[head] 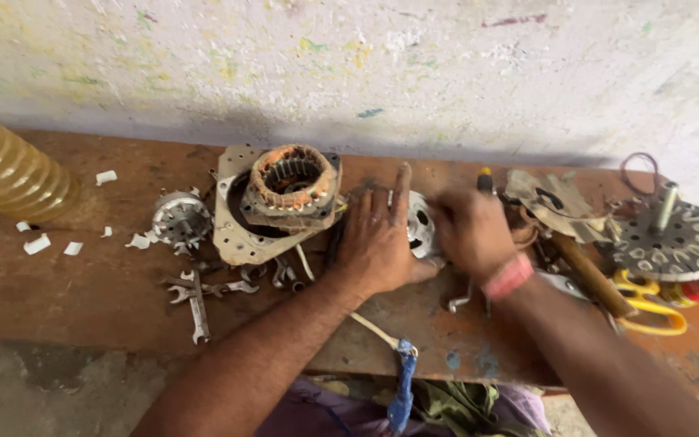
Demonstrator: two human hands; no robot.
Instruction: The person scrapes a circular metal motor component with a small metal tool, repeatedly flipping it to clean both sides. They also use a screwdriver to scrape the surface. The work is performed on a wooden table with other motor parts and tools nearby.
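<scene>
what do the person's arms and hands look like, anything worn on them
Both forearms are bare, with no sleeves in view and no gloves. The right hand has a pink band around the wrist. The left hand wears nothing that shows: no ring, watch or band can be made out. The right hand is blurred, so finer detail on it cannot be told.

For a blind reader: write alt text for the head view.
Two bare hands, left hand and right hand, close around a round metal motor part on a worn wooden bench. A copper-wound stator on a metal plate sits left, spanners nearby, yellow-handled scissors right.
</scene>
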